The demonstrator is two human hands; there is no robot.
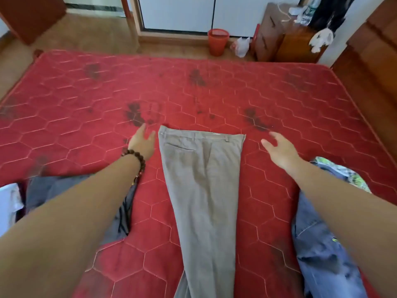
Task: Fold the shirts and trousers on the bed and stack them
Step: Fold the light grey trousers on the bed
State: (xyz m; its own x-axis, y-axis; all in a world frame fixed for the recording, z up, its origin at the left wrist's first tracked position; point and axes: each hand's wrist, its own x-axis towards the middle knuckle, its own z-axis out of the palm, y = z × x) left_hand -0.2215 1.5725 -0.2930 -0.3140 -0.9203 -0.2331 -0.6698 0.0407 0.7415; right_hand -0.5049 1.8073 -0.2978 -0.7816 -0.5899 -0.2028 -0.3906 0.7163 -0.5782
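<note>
Grey-beige trousers (204, 186) lie flat down the middle of the red quilted bed (193, 91), leg over leg, waistband at the far end. My left hand (142, 143), with a bead bracelet at the wrist, hovers open just left of the waistband. Open as well, my right hand (279, 150) is a short way right of the waistband; neither hand holds cloth. A dark grey garment (64, 186) lies crumpled under my left forearm. Blue jeans (322, 250) lie heaped under my right forearm, with a green-and-white patterned garment (348, 175) behind them.
Beyond the bed's far edge stand a red bin (217, 41), a white plastic bag (241, 46) and a wooden cabinet (279, 33). Some white cloth (8, 205) shows at the left edge. The far half of the mattress carries no clothes.
</note>
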